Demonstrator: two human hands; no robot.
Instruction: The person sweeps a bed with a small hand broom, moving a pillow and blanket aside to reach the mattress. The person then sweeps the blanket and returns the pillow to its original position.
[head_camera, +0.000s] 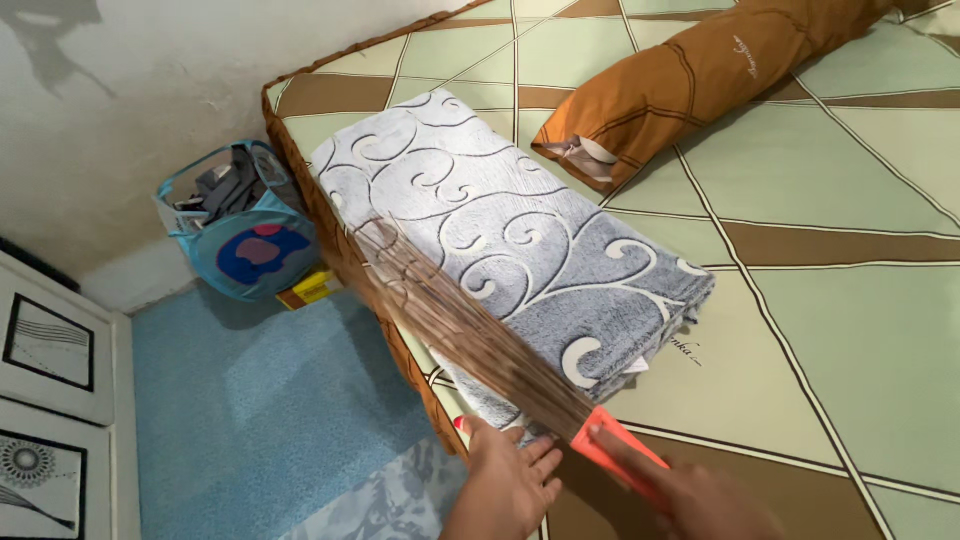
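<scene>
**Operator:** Right hand (700, 500) first: I see it clamped round the orange handle of a stick broom (480, 335), low at the near edge of the bed (850, 330). It is blurred, so I can't count fingers.

**Second:** And the other one?

**Operator:** Left hand (510, 480) lies flat with fingers together, holding nothing, pressing on the near end of the folded blanket (500, 240) just beside the broom's neck.

**Second:** Lay it out for me, big things first.

**Operator:** I've got the bed filling most of the view, its sheet pale green with brown bands. The grey blanket with white scrolls runs along its left edge, from the far left corner toward the hands. The broom's brown bristles fan across the blanket's left side, smeared in the frame. An orange-brown bolster pillow (700, 75) lies near the bed's far edge, apart from the blanket.

**Second:** Off the bed?

**Operator:** Blue floor covering (270, 410) to the left, and a blue mesh basket (240, 225) with clothes in it against the wall, by the bed's far left corner. Something small and yellow (312, 288) sits at its foot; I can't tell what.
</scene>
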